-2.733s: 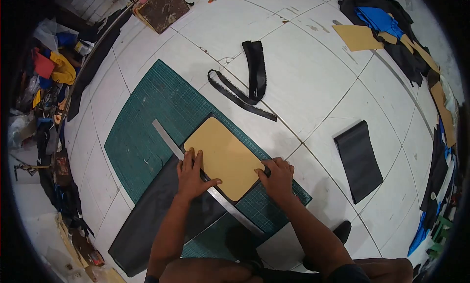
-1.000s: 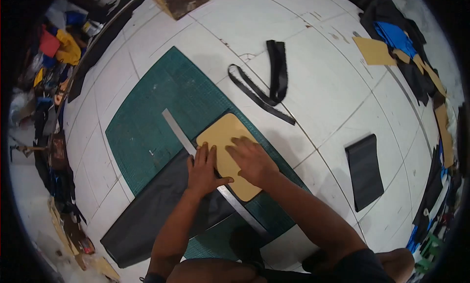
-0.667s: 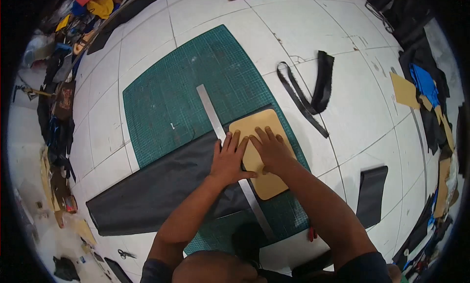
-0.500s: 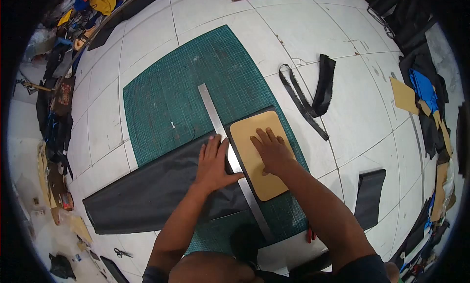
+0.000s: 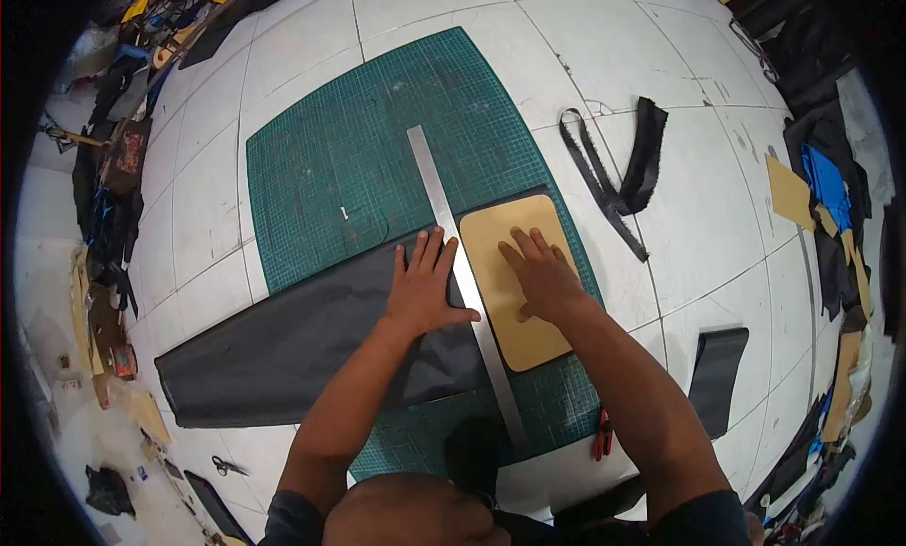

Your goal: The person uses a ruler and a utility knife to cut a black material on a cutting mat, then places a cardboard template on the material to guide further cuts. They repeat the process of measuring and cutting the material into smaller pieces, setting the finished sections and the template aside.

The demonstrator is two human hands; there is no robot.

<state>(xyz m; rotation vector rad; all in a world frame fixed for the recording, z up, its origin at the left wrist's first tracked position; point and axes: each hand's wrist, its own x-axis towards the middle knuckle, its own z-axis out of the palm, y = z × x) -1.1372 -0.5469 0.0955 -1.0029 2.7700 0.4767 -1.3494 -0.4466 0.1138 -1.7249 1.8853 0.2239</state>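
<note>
My left hand (image 5: 425,286) lies flat with fingers spread, over the black sheet material (image 5: 293,343) and against a metal ruler (image 5: 434,183). Its thumb reaches across the ruler. The ruler runs lengthwise over the black material, close along the left side of a tan rounded rectangular template (image 5: 524,343). On that template my right hand (image 5: 543,277) presses down, fingers apart. A narrow border of black material shows around the template's edges. Beneath everything is a green cutting mat (image 5: 330,178) with grid lines and scratches.
Black strips (image 5: 613,192) lie on the white tiled floor to the right, with a folded black piece (image 5: 719,381) nearer me. A red-handled tool (image 5: 603,435) sits by the mat's corner. Scissors (image 5: 228,466) rest at lower left. Scraps and materials line both sides.
The view has shifted, so the mat and materials sit slightly higher and the red tool shows more fully. Both hands stay on the ruler and template, with little finger movement.
</note>
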